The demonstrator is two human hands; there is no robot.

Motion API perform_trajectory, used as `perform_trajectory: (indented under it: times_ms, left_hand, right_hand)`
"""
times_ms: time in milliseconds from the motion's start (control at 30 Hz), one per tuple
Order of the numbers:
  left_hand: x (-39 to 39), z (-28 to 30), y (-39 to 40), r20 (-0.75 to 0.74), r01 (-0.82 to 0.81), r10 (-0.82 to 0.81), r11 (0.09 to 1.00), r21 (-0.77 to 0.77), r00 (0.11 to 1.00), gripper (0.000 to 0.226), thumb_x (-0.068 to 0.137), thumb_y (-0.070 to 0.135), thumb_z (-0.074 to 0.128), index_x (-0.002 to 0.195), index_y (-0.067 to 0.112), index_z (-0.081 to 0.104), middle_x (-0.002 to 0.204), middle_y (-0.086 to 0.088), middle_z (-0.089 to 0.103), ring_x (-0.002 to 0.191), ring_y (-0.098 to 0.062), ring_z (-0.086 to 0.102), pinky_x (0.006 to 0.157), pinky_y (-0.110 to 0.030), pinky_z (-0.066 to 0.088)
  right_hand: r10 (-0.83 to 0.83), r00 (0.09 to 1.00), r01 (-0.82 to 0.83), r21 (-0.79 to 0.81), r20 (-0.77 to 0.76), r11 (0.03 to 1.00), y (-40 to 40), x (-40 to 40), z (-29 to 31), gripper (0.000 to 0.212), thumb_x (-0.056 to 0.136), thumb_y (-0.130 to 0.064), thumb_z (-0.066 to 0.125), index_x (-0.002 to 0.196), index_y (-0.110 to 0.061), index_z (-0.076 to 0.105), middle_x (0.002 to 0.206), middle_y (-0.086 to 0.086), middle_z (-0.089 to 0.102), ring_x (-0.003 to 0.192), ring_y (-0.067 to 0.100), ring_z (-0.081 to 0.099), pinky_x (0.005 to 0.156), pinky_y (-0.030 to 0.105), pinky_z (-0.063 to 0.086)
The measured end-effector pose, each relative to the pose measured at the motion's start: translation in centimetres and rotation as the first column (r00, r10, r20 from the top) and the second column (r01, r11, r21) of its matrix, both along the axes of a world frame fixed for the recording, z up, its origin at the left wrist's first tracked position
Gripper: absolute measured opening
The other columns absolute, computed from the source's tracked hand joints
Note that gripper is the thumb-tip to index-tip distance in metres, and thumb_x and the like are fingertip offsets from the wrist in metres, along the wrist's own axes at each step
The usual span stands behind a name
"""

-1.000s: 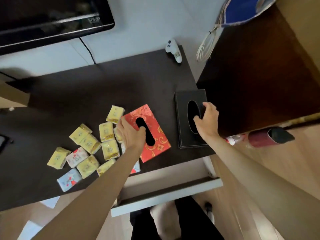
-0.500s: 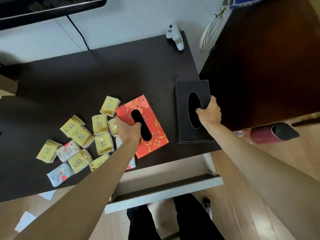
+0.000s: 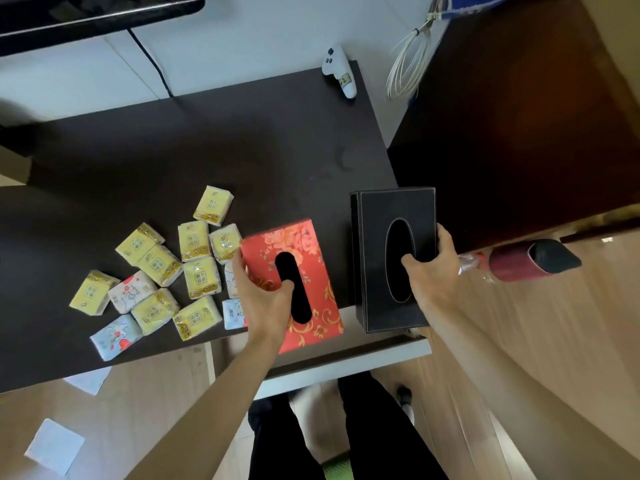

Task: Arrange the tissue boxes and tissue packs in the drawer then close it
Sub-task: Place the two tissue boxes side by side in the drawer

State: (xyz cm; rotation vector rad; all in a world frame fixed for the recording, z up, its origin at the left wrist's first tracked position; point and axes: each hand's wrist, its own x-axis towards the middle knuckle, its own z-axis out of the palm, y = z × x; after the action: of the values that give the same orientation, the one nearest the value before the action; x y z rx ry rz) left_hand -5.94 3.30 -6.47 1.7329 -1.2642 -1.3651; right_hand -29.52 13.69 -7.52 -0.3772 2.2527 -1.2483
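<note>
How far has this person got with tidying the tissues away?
Early on. Done: the drawer is pulled open. In hand: the left hand grips the red tissue box and the right hand the black tissue box, both held over the drawer's edge. Left: the small tissue packs lie scattered on the dark table, and the drawer needs closing.

Taking the patterned tissue box as the landmark: it overhangs the near edge of the table, above the open drawer. The left hand grips its left side, thumb in the slot. Just to its right is the leather tissue box, gripped by the right hand. To its left, on the table, lies the cluster of tissue packs, the nearest touching it. Far behind it, at the table's back edge, sits a game controller.
</note>
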Motion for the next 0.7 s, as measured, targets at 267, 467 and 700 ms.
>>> perform_trajectory:
  times_ms: [267, 467, 700]
  left_hand:
    - [2.0, -2.2, 6.0, 0.03, -0.035, 0.035, 0.999, 0.01, 0.999, 0.095, 0.076, 0.006, 0.075, 0.146, 0.046, 0.025, 0.132, 0.026, 0.049, 0.123, 0.004, 0.049, 0.102, -0.023, 0.041]
    - [1.5, -4.2, 8.6, -0.011, -0.05, 0.049, 0.998, -0.047, 0.999, 0.085, 0.076, 0.018, 0.075, 0.144, 0.042, 0.032, 0.122, 0.041, 0.05, 0.12, 0.011, 0.05, 0.09, -0.001, 0.04]
    - [2.2, -5.9, 11.2, 0.04, -0.053, 0.052, 0.998, 0.016, 0.998, 0.085, 0.074, 0.026, 0.075, 0.136, 0.061, 0.029, 0.13, 0.026, 0.054, 0.12, 0.011, 0.05, 0.086, 0.001, 0.039]
  right_hand:
    - [0.043, 0.999, -0.044, -0.028, -0.033, 0.999, 4.1, 3.7, -2.4, 0.071, 0.081, -0.003, 0.077, 0.14, -0.034, 0.053, 0.126, -0.01, 0.069, 0.121, 0.007, 0.065, 0.095, 0.02, 0.057]
    - [0.098, 0.995, -0.098, -0.015, -0.027, 0.995, 6.3, 4.9, -3.9, 0.07, 0.079, -0.009, 0.075, 0.138, -0.037, 0.052, 0.122, -0.012, 0.07, 0.117, 0.009, 0.066, 0.096, 0.028, 0.058]
    - [0.149, 0.989, -0.149, 0.017, -0.011, 0.989, 7.7, 4.9, -4.8, 0.075, 0.075, -0.015, 0.074, 0.142, -0.037, 0.048, 0.129, -0.01, 0.066, 0.123, 0.015, 0.063, 0.103, 0.046, 0.056]
